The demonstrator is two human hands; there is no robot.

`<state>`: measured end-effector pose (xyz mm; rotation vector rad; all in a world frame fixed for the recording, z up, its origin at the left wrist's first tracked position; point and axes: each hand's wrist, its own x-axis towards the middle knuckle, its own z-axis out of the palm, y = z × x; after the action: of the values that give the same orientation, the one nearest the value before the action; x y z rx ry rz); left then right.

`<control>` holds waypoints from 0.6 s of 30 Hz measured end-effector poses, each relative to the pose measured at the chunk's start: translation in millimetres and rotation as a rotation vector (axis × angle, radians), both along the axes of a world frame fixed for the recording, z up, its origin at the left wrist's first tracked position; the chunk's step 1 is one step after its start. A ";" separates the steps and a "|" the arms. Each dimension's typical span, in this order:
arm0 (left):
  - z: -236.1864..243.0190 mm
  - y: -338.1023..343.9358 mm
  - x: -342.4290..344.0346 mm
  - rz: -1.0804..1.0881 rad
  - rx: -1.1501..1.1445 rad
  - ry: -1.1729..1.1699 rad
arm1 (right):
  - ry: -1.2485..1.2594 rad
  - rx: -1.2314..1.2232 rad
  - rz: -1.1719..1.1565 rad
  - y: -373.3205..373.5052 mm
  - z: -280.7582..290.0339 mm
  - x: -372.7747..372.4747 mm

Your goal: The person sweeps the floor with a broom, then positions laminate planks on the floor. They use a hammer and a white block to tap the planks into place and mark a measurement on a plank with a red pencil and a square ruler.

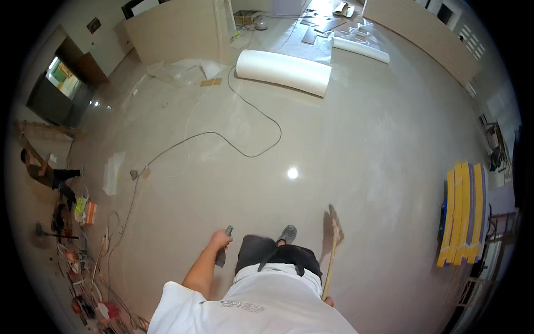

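I stand on a glossy beige floor, looking down past my white shirt and dark shorts. My left hand hangs at my side, closed around a dark grey tool whose tip points forward. My right hand is mostly hidden behind my body; only its edge shows, closed on the long wooden handle of a broom. The broom's head rests on the floor ahead of my right foot.
A grey cable snakes across the floor toward a large white roll. Yellow and grey boards lie stacked at right. Tools and wires clutter the left edge, where another person crouches. Panels and scraps lie far back.
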<state>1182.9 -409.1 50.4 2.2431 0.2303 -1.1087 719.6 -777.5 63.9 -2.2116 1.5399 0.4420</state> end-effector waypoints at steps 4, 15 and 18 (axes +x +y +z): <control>14.4 -61.9 4.0 0.148 0.043 0.034 | -0.053 0.286 -0.124 -147.1 63.5 138.0; -43.6 -184.7 103.5 0.083 0.218 0.199 | -0.061 0.405 0.395 -426.0 76.9 369.8; 8.7 -239.1 165.4 0.276 0.072 0.104 | -0.002 0.392 0.557 -512.8 36.0 353.0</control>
<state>1348.3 -648.2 59.1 2.1367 0.6129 -1.0815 1072.6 -1290.2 100.0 -2.2779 0.7239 0.8238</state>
